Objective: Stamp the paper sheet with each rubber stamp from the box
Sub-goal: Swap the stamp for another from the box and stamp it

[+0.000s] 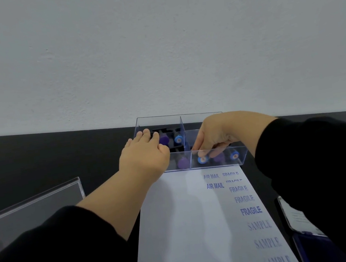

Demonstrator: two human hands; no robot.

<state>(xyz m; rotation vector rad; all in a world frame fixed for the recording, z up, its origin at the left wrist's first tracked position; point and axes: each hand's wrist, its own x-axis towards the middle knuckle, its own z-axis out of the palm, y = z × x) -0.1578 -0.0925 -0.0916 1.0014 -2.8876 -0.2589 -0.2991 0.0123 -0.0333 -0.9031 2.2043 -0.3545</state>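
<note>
box [239, 155]: clear acrylic, split into compartments, sits on black table [62, 157] against the wall, touching the far edge of the sheet
box, near-right compartment: blue-capped stamp [203, 159] under the right fingers, purple stamp [219, 157] beside it, second blue stamp [234, 155] at the right end
box, near-left compartment: one purple stamp [183, 163]
box, far-left compartment: purple stamp [164, 140] and blue stamp [178, 139]; dark shapes behind them, can't tell what
box, far-right compartment: mostly hidden by the right hand, contents can't tell
left hand [143, 156]: palm down on the box's left side, fingers spread loose over the rim and reaching into the far-left compartment; index tip touches or sits just beside the purple stamp there; no grip visible
right hand [218, 135]: reaches down into the near-right compartment, thumb and fingertips [201, 154] pinched onto the blue cap; stamp sits low in the compartment, lift-off can't tell
sheet [175, 228]: white, lies flat on the table between the forearms, long axis toward the person
sheet prints: blue, run down the right side; AIR MAIL twice at top, FRAGILE several times (top ones partial, faint), SAMPLE three times below, pale and blurred
sheet left half: blank, hand shadows on it
lid [36, 213]: clear acrylic panel, left of the sheet, well apart from the box
ink pad [308, 242]: dark blue case at the right edge of the sheet, partly under the right sleeve
sleeves: black, both arms
</note>
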